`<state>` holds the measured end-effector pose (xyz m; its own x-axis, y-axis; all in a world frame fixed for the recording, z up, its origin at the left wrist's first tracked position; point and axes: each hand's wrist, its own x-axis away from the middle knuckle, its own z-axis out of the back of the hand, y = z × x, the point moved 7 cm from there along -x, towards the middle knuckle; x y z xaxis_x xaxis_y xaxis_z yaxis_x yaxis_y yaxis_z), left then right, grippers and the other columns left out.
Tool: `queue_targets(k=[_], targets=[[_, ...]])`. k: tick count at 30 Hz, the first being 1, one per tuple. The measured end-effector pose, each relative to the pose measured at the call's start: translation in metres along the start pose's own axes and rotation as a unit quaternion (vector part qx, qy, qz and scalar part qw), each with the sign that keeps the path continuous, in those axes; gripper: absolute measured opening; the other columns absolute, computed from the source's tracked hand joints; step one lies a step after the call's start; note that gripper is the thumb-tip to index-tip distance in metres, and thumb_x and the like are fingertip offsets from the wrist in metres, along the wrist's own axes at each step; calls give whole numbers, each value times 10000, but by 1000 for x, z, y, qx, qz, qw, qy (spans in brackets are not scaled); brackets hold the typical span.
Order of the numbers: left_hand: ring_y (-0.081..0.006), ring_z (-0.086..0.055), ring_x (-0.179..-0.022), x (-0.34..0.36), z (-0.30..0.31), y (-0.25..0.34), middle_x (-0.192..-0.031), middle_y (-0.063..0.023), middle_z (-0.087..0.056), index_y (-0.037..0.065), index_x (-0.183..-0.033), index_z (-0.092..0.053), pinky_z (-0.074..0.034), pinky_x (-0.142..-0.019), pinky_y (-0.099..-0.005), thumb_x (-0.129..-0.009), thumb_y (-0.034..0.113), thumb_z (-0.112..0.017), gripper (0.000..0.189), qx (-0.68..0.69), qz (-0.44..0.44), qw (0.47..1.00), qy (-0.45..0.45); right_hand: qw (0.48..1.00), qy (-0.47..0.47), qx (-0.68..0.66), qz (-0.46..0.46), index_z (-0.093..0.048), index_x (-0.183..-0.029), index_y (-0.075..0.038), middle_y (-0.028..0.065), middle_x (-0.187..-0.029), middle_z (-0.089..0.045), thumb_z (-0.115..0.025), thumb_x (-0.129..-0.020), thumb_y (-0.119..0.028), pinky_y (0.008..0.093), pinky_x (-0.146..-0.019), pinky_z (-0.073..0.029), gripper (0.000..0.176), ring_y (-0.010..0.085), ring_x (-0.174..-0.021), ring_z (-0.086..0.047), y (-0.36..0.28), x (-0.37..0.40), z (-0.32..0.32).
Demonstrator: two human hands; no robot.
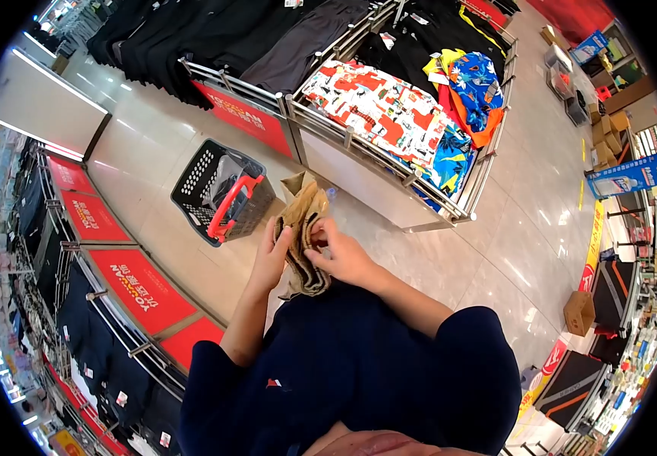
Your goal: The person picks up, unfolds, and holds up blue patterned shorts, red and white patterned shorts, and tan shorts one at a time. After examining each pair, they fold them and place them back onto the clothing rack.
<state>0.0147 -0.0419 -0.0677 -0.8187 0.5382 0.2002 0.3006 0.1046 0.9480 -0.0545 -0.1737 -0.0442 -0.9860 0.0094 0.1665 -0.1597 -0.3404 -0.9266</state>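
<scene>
A tan-brown folded cloth item [306, 228] with dark-edged layers is held up in front of my chest. On its left side, my left hand [272, 251] grips it, the thumb lying on the fabric. My right hand [336, 251] pinches the folds from the other side, fingers curled into the layers. Just beyond and to the left, a dark shopping basket [256, 216] with a red handle [230, 209] stands on the floor, with something grey and plastic-wrapped inside.
A metal-railed bin [374, 163] of printed and black clothes is ahead to the right. Dark garments [214, 38] cover a display beyond. Racks with red signs [138, 285] run along the left. Cardboard boxes [579, 312] and shelves line the right.
</scene>
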Motion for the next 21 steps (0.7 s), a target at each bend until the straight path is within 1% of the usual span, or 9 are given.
queue_targets(k=[2, 4, 5, 6, 9, 10, 12, 16, 21], targets=[[-159, -519, -1186, 12, -2, -11, -1308, -97, -548, -3, -1393, -415, -415, -1015, -314, -1054, 201, -444, 397, 47, 14, 998, 44, 997, 26, -51, 49, -348, -1203, -82, 137, -1068, -631, -647, -933, -216, 313, -707, -500, 424, 212, -886, -630, 24, 13, 5], [-244, -511, -1269, 27, -10, -22, -1408, -122, -494, 30, -1455, -346, -429, -1060, -389, -1053, 310, -435, 498, 180, 73, 981, 15, 948, 18, -315, 43, -324, -1191, -91, 98, -1064, -618, -637, -938, -161, 294, -706, -496, 408, 155, -873, -600, 41, 23, 10], [-265, -509, -1282, 37, -11, -24, -1427, -130, -482, 35, -1464, -335, -444, -1057, -417, -1050, 328, -430, 516, 191, 90, 977, 35, 912, 25, -409, 9, -247, -1362, -131, 103, -1098, -597, -620, -941, -98, 286, -692, -510, 563, 126, -841, -578, 52, 27, 7], [-265, -509, -1282, 44, -12, -27, -1427, -130, -482, 35, -1464, -335, -444, -1057, -417, -1050, 328, -430, 516, 188, 89, 977, 43, 910, 17, -414, 10, -247, -1362, -131, 103, -1098, -597, -620, -941, -98, 286, -692, -510, 563, 126, -841, -578, 47, 34, 8], [-267, -507, -1283, 66, -14, -38, -1437, -139, -470, 49, -1489, -297, -443, -1057, -415, -1047, 304, -434, 528, 104, 85, 991, 25, 911, 20, -408, 59, 47, -1551, -294, 123, -1210, -553, -559, -947, -42, 296, -632, -569, 891, 165, -909, -647, 25, 50, 20], [-267, -507, -1283, 71, -14, -38, -1437, -139, -470, 49, -1489, -297, -443, -1057, -415, -1047, 304, -434, 528, 100, 84, 991, 30, 909, 16, -412, 61, 47, -1551, -294, 123, -1210, -553, -559, -947, -42, 296, -632, -569, 891, 165, -909, -647, 25, 52, 27], [-231, -495, -1274, 82, -22, -29, -1447, -120, -443, 46, -1471, -325, -419, -1068, -387, -1050, 234, -432, 473, 184, 57, 981, 15, 901, -145, -406, -41, -103, -1537, -261, 120, -1206, -557, -553, -955, -78, 300, -615, -587, 758, 203, -925, -675, 28, 60, 16], [-224, -468, -1296, 96, -53, -18, -1416, -119, -447, 99, -1434, -362, -389, -1090, -381, -1053, 254, -432, 418, 106, 9, 994, 13, 915, -124, -379, -59, -284, -1451, -229, 111, -1130, -564, -585, -976, -173, 288, -572, -570, 566, 175, -763, -659, 44, 67, 6], [-215, -506, -1221, 107, -78, -16, -1333, -117, -498, 99, -1398, -392, -407, -1051, -368, -1040, 159, -403, 362, 128, 28, 989, -61, 925, -112, -357, -60, -350, -1421, -197, 93, -1037, -566, -549, -997, -211, 294, -627, -575, 468, 165, -787, -641, 50, 82, 16]])
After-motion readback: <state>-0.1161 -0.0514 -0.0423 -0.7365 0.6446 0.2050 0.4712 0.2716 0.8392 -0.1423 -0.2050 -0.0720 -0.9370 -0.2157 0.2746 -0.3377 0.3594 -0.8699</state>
